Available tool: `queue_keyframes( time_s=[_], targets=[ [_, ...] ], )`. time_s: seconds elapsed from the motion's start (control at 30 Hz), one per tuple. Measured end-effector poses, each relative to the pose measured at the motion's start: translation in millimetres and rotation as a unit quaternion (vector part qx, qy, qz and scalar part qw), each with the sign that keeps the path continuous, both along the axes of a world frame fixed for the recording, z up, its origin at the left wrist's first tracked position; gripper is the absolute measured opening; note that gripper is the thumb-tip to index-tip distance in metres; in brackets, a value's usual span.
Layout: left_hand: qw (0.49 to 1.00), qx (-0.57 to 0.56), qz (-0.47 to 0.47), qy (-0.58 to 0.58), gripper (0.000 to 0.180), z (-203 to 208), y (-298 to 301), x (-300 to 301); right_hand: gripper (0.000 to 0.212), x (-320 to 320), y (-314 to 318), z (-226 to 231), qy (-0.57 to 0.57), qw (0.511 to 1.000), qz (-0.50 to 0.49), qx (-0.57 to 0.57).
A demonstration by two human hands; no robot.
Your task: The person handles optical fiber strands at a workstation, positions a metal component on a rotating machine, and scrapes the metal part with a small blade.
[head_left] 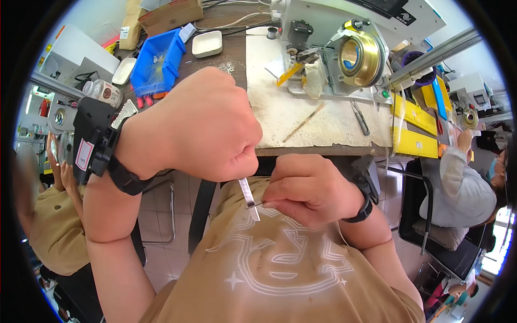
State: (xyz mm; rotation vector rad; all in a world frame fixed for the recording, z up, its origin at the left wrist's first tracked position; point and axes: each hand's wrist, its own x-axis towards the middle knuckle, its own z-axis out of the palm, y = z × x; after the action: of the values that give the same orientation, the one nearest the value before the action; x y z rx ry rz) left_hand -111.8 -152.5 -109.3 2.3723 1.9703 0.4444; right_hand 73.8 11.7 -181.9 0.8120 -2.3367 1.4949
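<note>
My left hand (210, 126) is closed in a fist, held above my lap near the table's front edge. From under it sticks out a narrow white strip (246, 191) with evenly spaced dark cross marks, its held end hidden in the fist. To its right, my right hand (307, 191) is closed in a pinch. Between its thumb and finger runs a thin, dark, wire-like piece (257, 204), which crosses the strip near its lower end. The kind of this thin piece is too small to make out. Both wrists wear black straps with devices.
A machine with a round brass-coloured reel (355, 58) stands at the back right. Tweezers (360, 118) and a thin brown stick (303, 123) lie on the stained white sheet (269, 118). A blue bin (159, 63) and a white dish (207, 44) stand left. People sit at both sides.
</note>
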Motion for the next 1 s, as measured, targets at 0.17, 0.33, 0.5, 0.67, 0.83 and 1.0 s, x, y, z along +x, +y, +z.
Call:
queue_keyframes(
  time_s=[0.17, 0.33, 0.5, 0.67, 0.83, 1.0],
  targets=[
    [1.000, 0.011, 0.016, 0.012, 0.021, 4, -2, -5, 0.010, 6, -8, -6, -0.020, 0.996, 0.086, 0.025],
    [1.000, 0.019, 0.010, 0.004, 0.021, 5, -1, -3, 0.010, 9, 8, 10, -0.073, 0.993, 0.044, -0.078],
    [1.000, 0.010, 0.001, 0.029, 0.021, 12, 2, 4, 0.009, -5, 8, 21, -0.065, 0.998, 0.006, -0.025],
    [1.000, -0.007, 0.001, 0.023, 0.021, 12, 4, 8, 0.009, -15, 8, 21, -0.072, 0.997, -0.008, -0.013],
    [1.000, 0.006, -0.003, 0.018, 0.021, 11, 3, 4, 0.010, -3, 3, 17, -0.051, 0.998, 0.026, -0.017],
    [1.000, -0.003, -0.006, 0.015, 0.020, 11, 5, 6, 0.011, 1, 4, 16, -0.022, 0.999, 0.028, -0.003]
  ],
)
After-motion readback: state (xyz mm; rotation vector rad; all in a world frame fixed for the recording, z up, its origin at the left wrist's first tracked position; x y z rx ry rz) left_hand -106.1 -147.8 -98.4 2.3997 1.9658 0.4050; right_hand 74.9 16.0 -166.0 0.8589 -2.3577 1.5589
